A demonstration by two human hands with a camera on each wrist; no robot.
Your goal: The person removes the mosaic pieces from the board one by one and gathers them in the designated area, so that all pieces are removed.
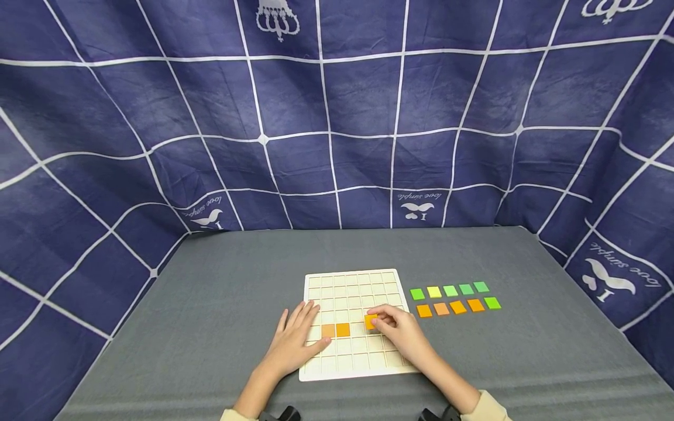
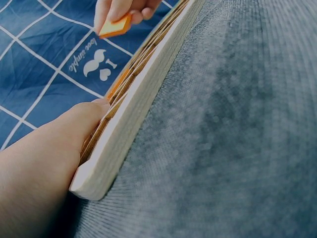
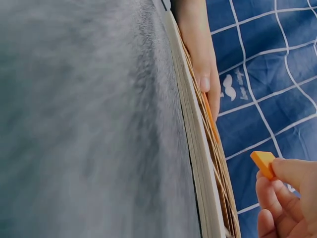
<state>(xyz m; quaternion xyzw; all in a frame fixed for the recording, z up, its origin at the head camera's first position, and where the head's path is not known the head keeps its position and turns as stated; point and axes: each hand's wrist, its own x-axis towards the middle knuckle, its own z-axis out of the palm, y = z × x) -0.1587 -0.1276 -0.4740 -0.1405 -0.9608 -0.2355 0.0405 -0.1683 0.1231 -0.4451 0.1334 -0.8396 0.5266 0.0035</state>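
Observation:
A pale wooden board (image 1: 351,361) with a grid of square recesses lies on the grey cloth. Two square tiles sit side by side in it, a light orange tile (image 1: 328,331) and a darker orange tile (image 1: 343,330). My left hand (image 1: 296,339) rests on the board's left edge with fingers spread and the thumb near the light orange tile. Between thumb and fingertips my right hand (image 1: 400,330) pinches an orange tile (image 3: 263,162), held tilted above the board, to the right of the two set tiles. In the left wrist view, that tile (image 2: 115,26) appears above the board's edge.
Right of the board lie two rows of loose square tiles: a back row with a yellow tile (image 1: 434,292) among greens, and a front row of oranges with a green tile (image 1: 492,303) at its end. A blue checked curtain (image 1: 363,164) surrounds the grey table (image 1: 237,280).

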